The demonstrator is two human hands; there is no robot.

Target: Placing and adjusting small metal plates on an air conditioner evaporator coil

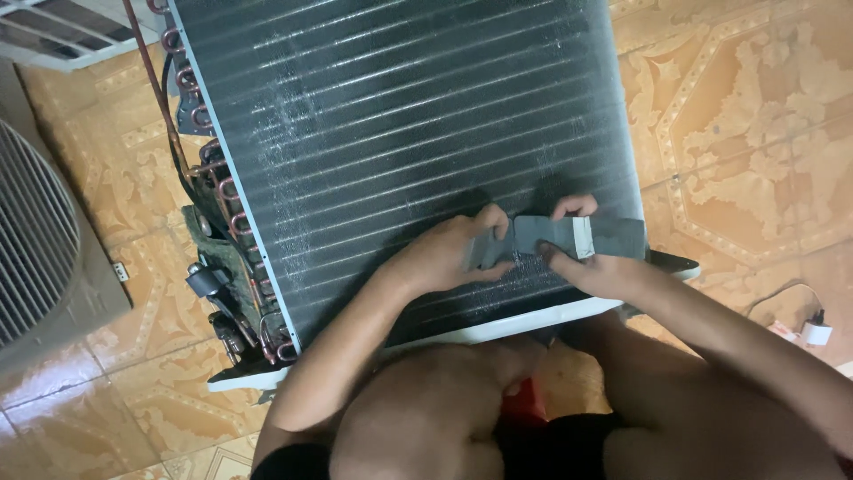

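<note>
Left hand (pixel 453 253) and right hand (pixel 591 267) both pinch a flat grey foam strip (pixel 555 238), white-edged, over the finned coil (pixel 400 133).

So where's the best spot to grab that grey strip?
Probably by its two ends, from the near edge of the finned coil. The grey strip lies flat and long across the fins, so a pinch at each end keeps it straight. The left hand pinches one end, the right hand the part with the white patch.
</note>
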